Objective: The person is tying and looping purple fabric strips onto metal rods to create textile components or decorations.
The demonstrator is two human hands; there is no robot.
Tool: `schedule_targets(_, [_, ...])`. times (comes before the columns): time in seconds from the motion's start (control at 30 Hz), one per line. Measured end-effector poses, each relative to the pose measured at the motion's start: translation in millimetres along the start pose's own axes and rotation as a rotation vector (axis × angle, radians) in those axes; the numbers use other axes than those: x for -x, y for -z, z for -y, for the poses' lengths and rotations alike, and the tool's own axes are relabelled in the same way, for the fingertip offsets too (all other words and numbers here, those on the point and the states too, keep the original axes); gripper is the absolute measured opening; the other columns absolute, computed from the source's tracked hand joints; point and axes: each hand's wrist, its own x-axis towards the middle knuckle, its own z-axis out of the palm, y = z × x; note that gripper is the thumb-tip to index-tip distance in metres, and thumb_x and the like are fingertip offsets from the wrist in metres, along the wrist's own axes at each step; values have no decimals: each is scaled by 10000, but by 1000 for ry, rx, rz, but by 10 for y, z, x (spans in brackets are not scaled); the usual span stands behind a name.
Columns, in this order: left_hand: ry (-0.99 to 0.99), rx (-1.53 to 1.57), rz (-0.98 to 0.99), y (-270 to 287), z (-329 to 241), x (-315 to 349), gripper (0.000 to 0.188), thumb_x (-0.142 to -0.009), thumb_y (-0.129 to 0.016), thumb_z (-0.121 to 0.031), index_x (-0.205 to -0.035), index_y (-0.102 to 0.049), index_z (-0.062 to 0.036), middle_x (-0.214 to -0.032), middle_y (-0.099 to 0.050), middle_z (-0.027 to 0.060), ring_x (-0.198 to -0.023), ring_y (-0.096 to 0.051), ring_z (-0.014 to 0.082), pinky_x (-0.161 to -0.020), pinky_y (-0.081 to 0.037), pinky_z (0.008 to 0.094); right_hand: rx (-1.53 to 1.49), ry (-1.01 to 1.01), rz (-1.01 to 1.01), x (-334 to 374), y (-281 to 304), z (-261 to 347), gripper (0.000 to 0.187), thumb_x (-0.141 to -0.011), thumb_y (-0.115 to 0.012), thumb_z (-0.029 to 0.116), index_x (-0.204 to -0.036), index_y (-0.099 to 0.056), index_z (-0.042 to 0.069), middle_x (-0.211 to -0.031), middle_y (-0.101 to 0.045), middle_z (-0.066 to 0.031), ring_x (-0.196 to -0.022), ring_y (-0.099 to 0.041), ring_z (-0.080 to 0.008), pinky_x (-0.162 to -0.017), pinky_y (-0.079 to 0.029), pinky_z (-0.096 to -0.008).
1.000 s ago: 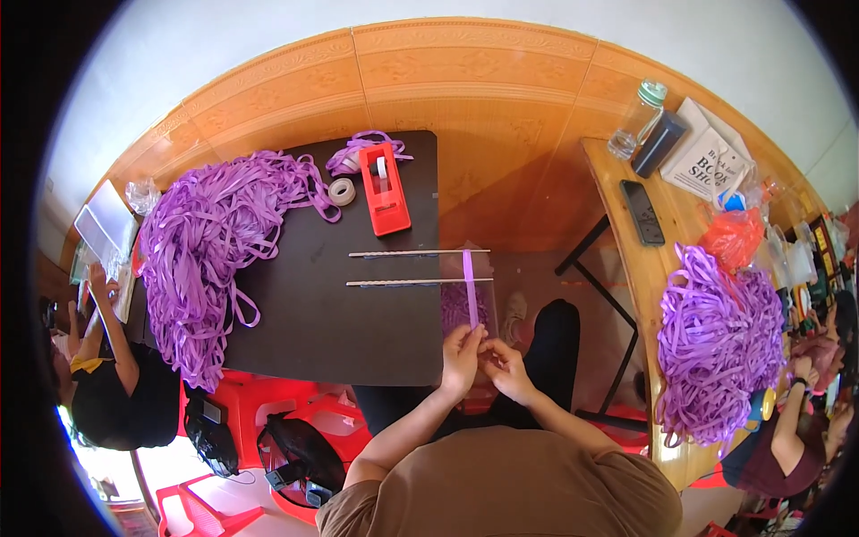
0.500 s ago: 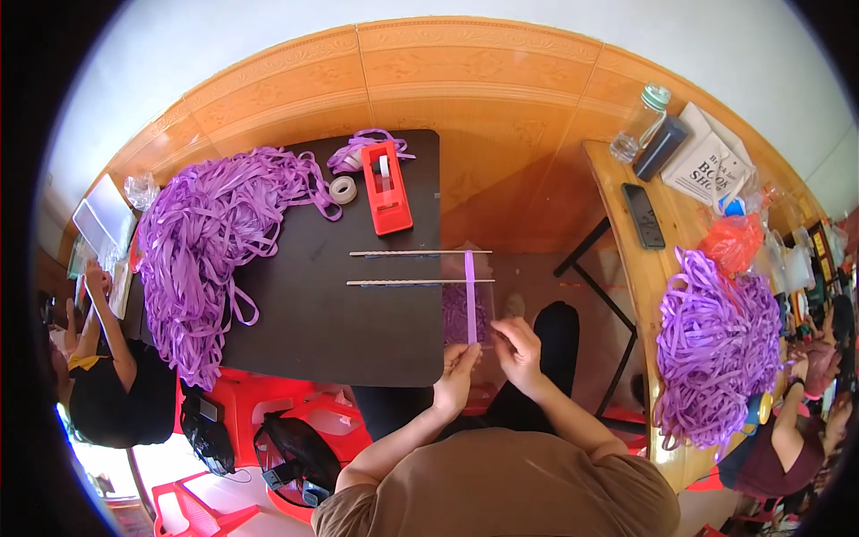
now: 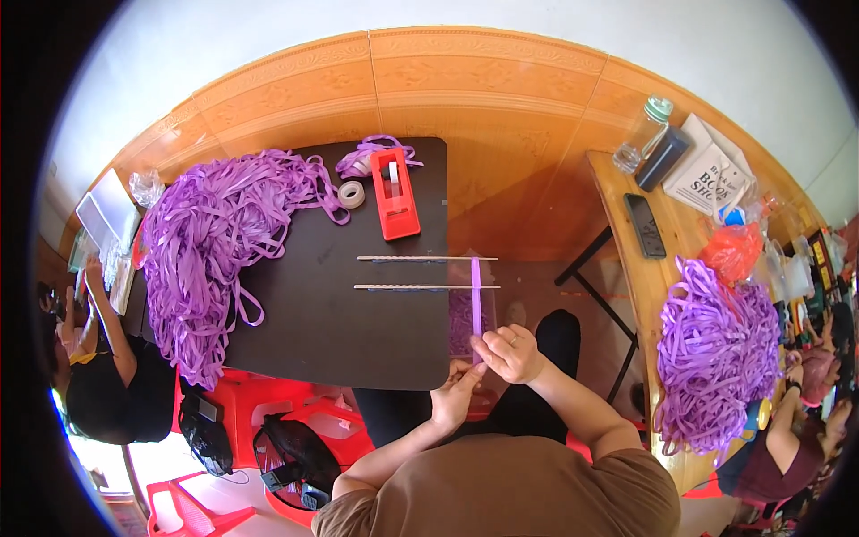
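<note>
Two thin pale rods, a far one (image 3: 428, 259) and a near one (image 3: 425, 287), lie side by side on the dark table, their right ends jutting past its edge. A purple ribbon (image 3: 476, 300) runs from these ends straight toward me. My left hand (image 3: 455, 399) pinches its lower end just off the table's corner. Close above it, my right hand (image 3: 511, 354) is closed at the ribbon with knuckles up; its fingertips are partly hidden. Below the rod ends, a clear box (image 3: 489, 315) holds more purple ribbon.
A big heap of purple ribbon (image 3: 210, 242) covers the table's left side. A red tape dispenser (image 3: 401, 224) and a tape roll (image 3: 351, 194) sit near the back. On the wooden table (image 3: 617, 183) at right are another ribbon heap (image 3: 720, 358), a phone (image 3: 644, 225) and a bottle (image 3: 640, 139).
My right hand has come in leftward to the ribbon and closed there, beside my left hand. My left hand keeps its pinch. The whole view has shifted slightly.
</note>
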Motion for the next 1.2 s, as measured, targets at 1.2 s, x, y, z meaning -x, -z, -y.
schedule_targets(1.2, [-303,336,-67,-645,-67,-1360,414,-969,-494,-96,-1369,-393,-54,-1312,-451,90,-1125,-510,189,-952,-425,313,-1485,-1748,-86,-86,-838,-955,98,-833,-599,87,-777,-663,39,-669,-607,-44,-562,-526,-113,-466,-369,-245])
